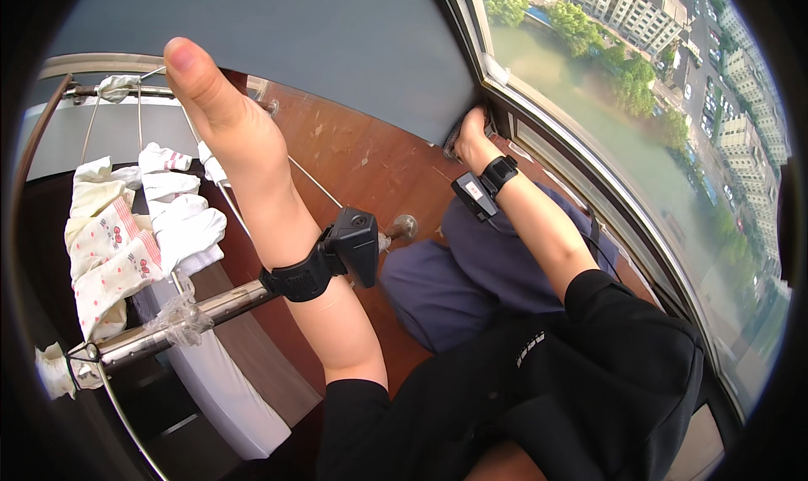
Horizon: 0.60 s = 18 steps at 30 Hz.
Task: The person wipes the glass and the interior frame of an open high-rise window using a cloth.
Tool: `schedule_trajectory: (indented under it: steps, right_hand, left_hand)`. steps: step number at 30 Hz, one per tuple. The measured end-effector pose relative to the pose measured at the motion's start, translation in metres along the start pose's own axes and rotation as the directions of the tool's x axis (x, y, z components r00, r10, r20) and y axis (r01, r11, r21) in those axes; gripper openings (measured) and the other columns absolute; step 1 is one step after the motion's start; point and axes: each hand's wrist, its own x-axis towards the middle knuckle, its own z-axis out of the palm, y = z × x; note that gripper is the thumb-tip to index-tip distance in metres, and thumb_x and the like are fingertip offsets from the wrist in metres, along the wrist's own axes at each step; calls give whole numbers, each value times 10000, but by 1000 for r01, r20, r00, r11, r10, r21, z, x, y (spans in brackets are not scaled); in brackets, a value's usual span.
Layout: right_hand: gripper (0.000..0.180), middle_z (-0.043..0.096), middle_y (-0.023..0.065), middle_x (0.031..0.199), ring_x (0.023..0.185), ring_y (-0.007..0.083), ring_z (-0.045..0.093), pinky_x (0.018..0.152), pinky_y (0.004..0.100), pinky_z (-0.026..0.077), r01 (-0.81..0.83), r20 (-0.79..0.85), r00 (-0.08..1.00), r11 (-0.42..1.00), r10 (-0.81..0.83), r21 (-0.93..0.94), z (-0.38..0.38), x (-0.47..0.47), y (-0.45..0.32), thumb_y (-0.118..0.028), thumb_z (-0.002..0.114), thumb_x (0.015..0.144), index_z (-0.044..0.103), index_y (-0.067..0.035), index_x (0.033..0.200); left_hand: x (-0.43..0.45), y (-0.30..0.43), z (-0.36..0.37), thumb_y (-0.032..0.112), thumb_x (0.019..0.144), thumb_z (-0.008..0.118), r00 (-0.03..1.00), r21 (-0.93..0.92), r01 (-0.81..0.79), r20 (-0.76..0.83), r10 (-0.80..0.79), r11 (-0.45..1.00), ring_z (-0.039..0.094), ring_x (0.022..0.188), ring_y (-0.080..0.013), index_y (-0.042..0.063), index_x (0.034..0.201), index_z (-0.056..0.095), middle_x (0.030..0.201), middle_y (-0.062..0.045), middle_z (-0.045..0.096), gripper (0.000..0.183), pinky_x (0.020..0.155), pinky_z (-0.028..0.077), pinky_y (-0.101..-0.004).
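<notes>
My left hand (227, 112) is raised at the upper left with its thumb up, in front of a large flat grey panel (328, 33). Its fingers are hidden from me, and whether it touches the panel cannot be told. My right hand (472, 134) reaches down to the panel's lower corner beside the window frame (536, 108). A small dark patterned piece (451, 143), too little seen to name, shows at that hand's edge; the fingertips are hidden. Each wrist wears a black strap with a device, the left device (357, 247) and the right device (475, 194).
Left of me stands a metal drying rack (233, 304) with several white socks (183, 222) and printed cloths (113, 260) over its rods. Worn reddish-brown wood flooring (353, 146) lies below. Through the window glass (568, 102) at right appear water, trees and buildings far below.
</notes>
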Motion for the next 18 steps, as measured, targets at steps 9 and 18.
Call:
schedule_trajectory:
  steps: [9,18]
  right_hand:
    - [433,435,98,1285,1163,214,420,992,340,306,118,301,939,978,-165,170,127,-167,-72,-301,240,944,404,-13,1222]
    - [416,416,77,1288,1175,203,401,1002,332,314,94,-49,995,977,-86,191,93,-91,-14,-342,253,953,394,-59,1224]
  left_hand:
    - [3,-3,2,604,851,373,993,-86,88,91,-80,992,401,1161,-205,-2,1254,355,1250,-107,415,728,991,286,-333]
    - [3,-10,-6,581,858,392,995,-80,99,12,-98,992,408,1054,-164,-27,1183,360,1128,-88,426,690,941,291,-289]
